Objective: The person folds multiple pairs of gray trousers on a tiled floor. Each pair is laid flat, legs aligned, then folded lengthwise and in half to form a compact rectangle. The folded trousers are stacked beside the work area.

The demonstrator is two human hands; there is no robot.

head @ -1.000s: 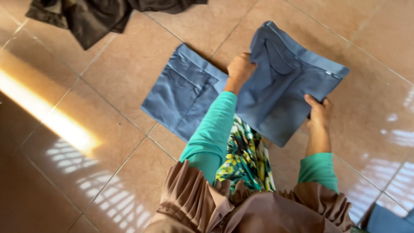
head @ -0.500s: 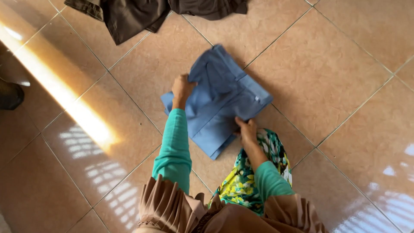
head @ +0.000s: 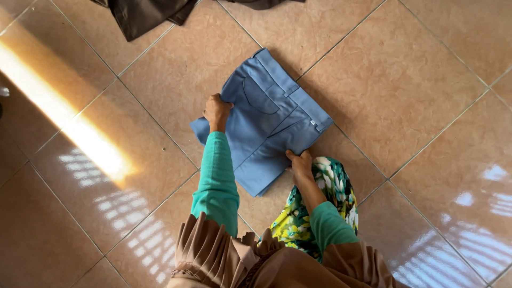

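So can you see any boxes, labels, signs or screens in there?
No boxes, signs or screens.
One thing that may be a label: a tiny white tag on the waistband edge of the folded blue trousers lying on the tiled floor, too small to make out.

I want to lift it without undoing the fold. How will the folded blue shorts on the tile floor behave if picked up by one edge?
The blue shorts are soft cloth in loose layers, so they would probably sag and unfold. They look light. The tile floor is glossy, so a push would likely slide them easily. The left hand and right hand press opposite edges.
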